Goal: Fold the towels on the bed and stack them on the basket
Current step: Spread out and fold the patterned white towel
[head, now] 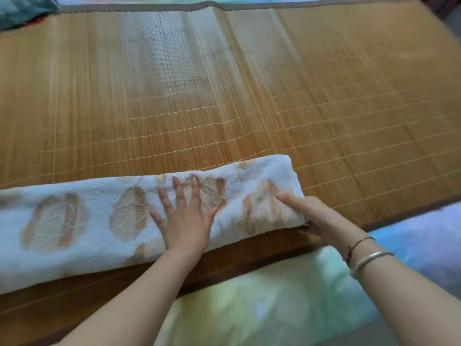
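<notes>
Midway: towel (pixel 82 221) folded lengthwise only, left hand (pixel 184 216) pressing flat, released; right hand (pixel 316 218) grasping its end. Beyond either grip, no basket visible; stacking pending.

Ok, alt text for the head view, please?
Both hands work a long white towel with brown prints on a bamboo mat: left hand pressed flat on it, right hand gripping its right end.

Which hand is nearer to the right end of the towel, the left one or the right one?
The right hand. It grips the towel at its right end, fingers on top. The left hand lies flat on the towel further in, toward its middle.
</notes>
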